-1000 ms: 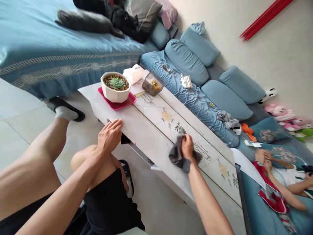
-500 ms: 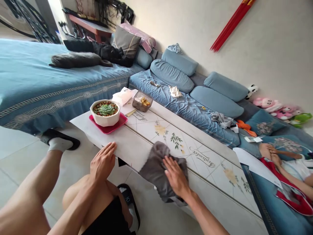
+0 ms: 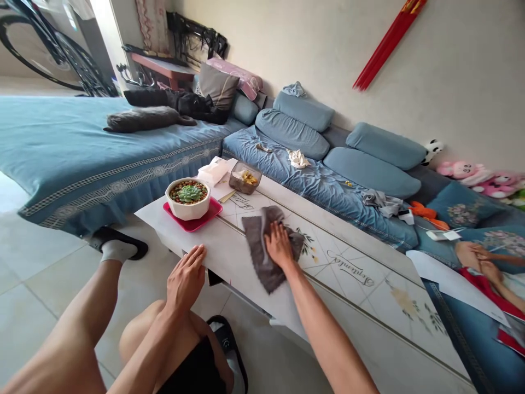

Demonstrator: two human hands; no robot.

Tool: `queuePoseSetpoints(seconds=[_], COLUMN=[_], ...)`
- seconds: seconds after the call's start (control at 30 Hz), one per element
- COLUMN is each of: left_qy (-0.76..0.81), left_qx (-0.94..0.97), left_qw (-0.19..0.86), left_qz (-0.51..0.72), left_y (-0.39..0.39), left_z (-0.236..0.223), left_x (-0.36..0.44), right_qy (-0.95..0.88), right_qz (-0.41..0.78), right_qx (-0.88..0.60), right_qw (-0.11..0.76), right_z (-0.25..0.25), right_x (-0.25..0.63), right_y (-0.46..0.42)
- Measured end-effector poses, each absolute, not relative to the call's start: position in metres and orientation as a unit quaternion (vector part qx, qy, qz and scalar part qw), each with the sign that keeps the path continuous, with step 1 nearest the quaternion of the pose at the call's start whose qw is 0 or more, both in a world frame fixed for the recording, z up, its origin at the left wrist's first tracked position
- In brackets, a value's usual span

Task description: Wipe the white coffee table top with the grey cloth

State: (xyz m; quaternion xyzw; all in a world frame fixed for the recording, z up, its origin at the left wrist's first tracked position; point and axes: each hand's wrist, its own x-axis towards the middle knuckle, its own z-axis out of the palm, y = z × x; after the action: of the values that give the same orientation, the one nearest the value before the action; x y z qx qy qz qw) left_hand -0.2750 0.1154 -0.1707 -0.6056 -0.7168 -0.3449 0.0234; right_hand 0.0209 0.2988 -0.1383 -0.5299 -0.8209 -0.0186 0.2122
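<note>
My right hand presses a crumpled grey cloth onto the top of a long, low white coffee table, whose surface has a floral and lettered pattern. The fingers are bunched on the cloth. My left hand is open, with its fingertips at the table's near edge and nothing in it. Nearest the cloth, a white bowl with a succulent stands on a pink-red tray. Beyond it are a small glass box and crumpled tissue.
A blue sofa with cushions runs along the table's far side, holding loose clothes. A blue bed lies to the left, with a grey cat on it. My bare knees and the tiled floor are below the table.
My right hand has slid the grey cloth along the table toward the plant bowl, and the cloth is now more folded. My left hand stays at the table's edge. The view has levelled slightly.
</note>
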Motion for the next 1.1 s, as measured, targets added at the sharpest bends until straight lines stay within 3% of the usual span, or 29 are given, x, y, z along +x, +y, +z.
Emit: queuePoseSetpoints(seconds=[0.17, 0.27, 0.4, 0.5, 0.6, 0.8, 0.93, 1.1], left_qy=[-0.710, -0.711, -0.711, -0.710, -0.709, -0.709, -0.701, -0.687], left_qx=[-0.614, -0.608, -0.603, -0.605, -0.611, -0.611, -0.619, -0.625], left_qw=[0.020, 0.017, 0.017, 0.015, 0.026, 0.074, 0.073, 0.062], left_qz=[-0.346, -0.353, -0.361, -0.359, -0.352, -0.344, -0.347, -0.365], left_y=[0.117, 0.118, 0.117, 0.116, 0.116, 0.119, 0.120, 0.118], left_z=[-0.177, -0.179, -0.179, -0.178, -0.179, -0.184, -0.185, -0.189], left_x=[-0.278, -0.277, -0.275, -0.275, -0.276, -0.277, -0.279, -0.279], right_qy=[-0.898, -0.860, -0.731, -0.669, -0.709, -0.835, -0.886, -0.793], right_qz=[0.028, 0.005, -0.043, -0.053, -0.043, -0.007, 0.021, 0.012], right_qx=[-0.413, -0.487, -0.653, -0.718, -0.680, -0.535, -0.457, -0.607], right_qw=[0.147, 0.155, 0.194, 0.184, 0.181, 0.126, 0.076, 0.046], right_z=[-0.148, -0.154, -0.141, -0.129, -0.132, -0.146, -0.146, -0.154], right_x=[0.066, 0.165, 0.249, 0.223, 0.142, 0.022, 0.075, 0.224], right_y=[0.179, 0.154, 0.217, 0.291, 0.338, 0.277, 0.176, 0.155])
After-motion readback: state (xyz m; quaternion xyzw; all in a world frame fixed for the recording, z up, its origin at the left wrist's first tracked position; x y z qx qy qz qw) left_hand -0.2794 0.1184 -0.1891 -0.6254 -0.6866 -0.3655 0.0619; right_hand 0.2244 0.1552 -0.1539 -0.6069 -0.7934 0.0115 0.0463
